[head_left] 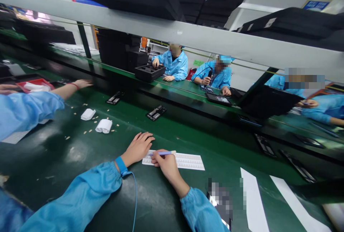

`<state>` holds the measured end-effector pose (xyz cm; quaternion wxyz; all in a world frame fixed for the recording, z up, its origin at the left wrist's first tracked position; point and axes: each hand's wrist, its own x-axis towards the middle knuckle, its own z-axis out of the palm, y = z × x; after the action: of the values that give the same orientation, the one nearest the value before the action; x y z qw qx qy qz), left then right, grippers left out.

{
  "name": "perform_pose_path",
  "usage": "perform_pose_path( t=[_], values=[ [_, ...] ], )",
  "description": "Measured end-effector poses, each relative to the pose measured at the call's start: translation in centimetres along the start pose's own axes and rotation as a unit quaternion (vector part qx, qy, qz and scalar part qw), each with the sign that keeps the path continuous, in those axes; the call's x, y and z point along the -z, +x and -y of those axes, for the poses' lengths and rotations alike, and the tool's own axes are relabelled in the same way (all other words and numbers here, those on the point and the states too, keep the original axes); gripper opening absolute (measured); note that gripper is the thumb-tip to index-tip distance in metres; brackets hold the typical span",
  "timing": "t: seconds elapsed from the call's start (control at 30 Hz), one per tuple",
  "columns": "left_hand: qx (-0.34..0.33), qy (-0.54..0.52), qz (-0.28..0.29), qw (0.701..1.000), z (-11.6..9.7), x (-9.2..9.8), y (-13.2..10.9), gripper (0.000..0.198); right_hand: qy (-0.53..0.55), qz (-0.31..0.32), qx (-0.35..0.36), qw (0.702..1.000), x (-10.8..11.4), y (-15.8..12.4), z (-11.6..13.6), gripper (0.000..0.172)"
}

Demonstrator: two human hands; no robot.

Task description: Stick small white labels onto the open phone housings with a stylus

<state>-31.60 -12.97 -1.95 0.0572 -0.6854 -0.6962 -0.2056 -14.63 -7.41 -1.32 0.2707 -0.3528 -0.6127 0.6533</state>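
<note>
My left hand [137, 148] lies on the green work surface [150, 192] with its fingers stretched out, at the left end of a white label sheet [189, 161]. Small printed marks in rows cover that sheet. A slim lilac pen-like tool [168, 153] with a pale end is pinched in my right hand [168, 168], over the sheet's left half; its working tip is hidden by the fingers. Around my left wrist goes a blue wrist strap [122, 166] with a cord. Near my right forearm lies a dark phone-like device [221, 203], partly blurred out.
Opened phone bodies [156, 112] lie beyond my hands and far right. Crumpled white rolls [104, 126] and tan scraps sit left, near a co-worker's hand [82, 83]. White paper strips [254, 198] lie right. A grey shelf [166, 25] crosses above; co-workers [176, 63] sit opposite.
</note>
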Motion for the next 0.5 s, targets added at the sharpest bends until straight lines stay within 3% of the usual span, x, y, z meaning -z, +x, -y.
perform_pose_path(
  t=[0.27, 0.4, 0.5],
  values=[
    [-0.005, -0.029, -0.005, 1.000, 0.2, -0.2, 0.0, 0.033, 0.029, -0.010, -0.003, 1.000, -0.5, 0.3, 0.3, 0.058],
    [-0.005, -0.039, -0.014, 0.999, 0.0, 0.0, 0.2, 0.033, 0.034, -0.013, -0.006, 0.999, 1.1, -1.2, 1.1, 0.058],
    [-0.002, -0.013, -0.011, 1.000, -1.4, 1.0, -0.4, 0.029, -0.036, -0.056, 0.056, 0.996, 2.3, -2.6, 1.1, 0.049]
  ],
)
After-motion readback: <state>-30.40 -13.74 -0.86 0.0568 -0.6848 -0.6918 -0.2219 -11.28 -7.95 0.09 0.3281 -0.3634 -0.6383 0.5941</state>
